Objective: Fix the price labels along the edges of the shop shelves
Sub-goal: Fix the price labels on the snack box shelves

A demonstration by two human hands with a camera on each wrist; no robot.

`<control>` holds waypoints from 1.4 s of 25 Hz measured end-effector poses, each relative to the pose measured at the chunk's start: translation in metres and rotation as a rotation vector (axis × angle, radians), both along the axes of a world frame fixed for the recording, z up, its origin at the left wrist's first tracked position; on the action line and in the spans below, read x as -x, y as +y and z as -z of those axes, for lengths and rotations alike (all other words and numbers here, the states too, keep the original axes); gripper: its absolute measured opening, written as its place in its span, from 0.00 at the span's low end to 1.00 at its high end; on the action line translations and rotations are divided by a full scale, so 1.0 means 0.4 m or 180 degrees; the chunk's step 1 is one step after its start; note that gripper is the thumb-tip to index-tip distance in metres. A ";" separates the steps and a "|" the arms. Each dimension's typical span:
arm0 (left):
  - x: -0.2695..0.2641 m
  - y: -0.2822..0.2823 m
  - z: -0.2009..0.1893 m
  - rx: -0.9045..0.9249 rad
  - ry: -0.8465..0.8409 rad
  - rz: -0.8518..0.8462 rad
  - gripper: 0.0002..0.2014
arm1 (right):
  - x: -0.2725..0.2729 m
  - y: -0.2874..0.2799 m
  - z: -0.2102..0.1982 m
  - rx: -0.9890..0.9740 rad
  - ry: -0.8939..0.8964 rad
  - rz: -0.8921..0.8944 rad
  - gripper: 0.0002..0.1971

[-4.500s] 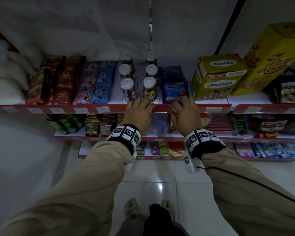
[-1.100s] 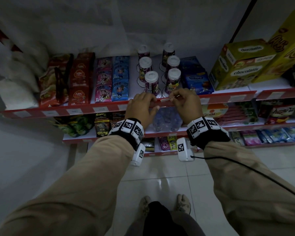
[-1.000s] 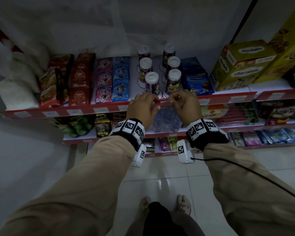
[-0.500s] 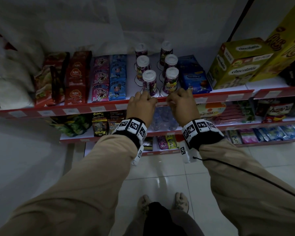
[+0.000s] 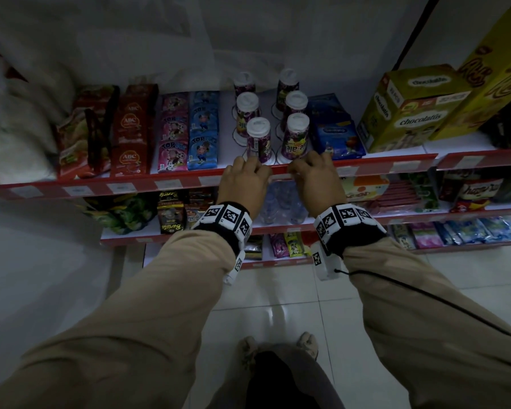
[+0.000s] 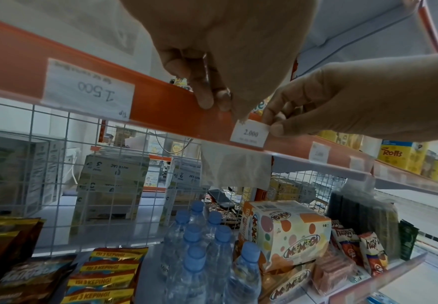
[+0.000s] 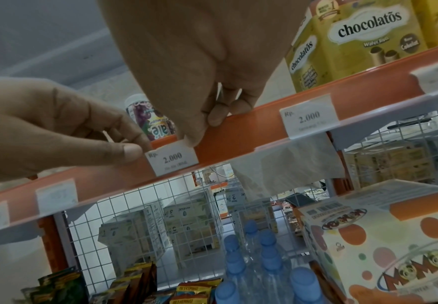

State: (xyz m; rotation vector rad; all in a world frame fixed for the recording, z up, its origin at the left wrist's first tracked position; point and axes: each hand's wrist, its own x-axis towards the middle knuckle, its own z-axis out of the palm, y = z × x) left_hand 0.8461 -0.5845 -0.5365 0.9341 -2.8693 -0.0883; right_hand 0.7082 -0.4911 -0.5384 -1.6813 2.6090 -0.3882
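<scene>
Top shelf is packed: white sacks (image 5: 11, 143) far left, then red ABC packs (image 5: 133, 131), pink and blue Top sachets (image 5: 189, 131), and six upside-down cups (image 5: 258, 140) in two rows. Right of those sit blue packs (image 5: 337, 137) and yellow chocolatos boxes (image 7: 355, 41). One level down there's a cluster of water bottles (image 6: 202, 246) with blue caps, a spotted Momogi box (image 6: 288, 232) just right of them, snack packs (image 6: 363, 248) further right, and Keping sachets (image 6: 103, 277) on the left. Wire mesh (image 6: 82, 164) backs it. Glossy white floor tiles (image 5: 278, 305) below.
</scene>
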 end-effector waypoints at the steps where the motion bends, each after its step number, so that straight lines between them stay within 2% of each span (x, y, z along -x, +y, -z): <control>1: 0.001 0.000 -0.001 0.0005 -0.0001 0.0011 0.14 | 0.000 0.001 0.002 0.0051 -0.0006 0.0005 0.14; 6: 0.004 -0.003 -0.006 -0.0029 -0.0078 0.0016 0.13 | 0.003 0.000 0.003 -0.0036 0.0076 -0.0063 0.13; 11: -0.006 0.001 -0.015 -0.0314 0.0136 0.0047 0.14 | 0.003 0.021 -0.010 0.0194 -0.0038 -0.0228 0.13; 15: -0.014 0.016 -0.022 -0.0303 0.0204 -0.0041 0.13 | 0.003 0.033 -0.017 0.0247 -0.0091 -0.0295 0.14; 18: -0.028 0.035 -0.023 -0.0104 0.0003 -0.0121 0.16 | -0.005 0.044 -0.022 0.0274 -0.0156 -0.0219 0.16; 24: -0.056 0.040 -0.029 -0.0063 -0.0431 -0.0117 0.27 | -0.028 0.029 -0.032 -0.0209 0.0000 -0.0232 0.24; 35: -0.274 -0.098 -0.035 0.0015 -0.0561 -0.0128 0.28 | -0.199 -0.104 -0.031 -0.0133 0.0115 -0.0168 0.21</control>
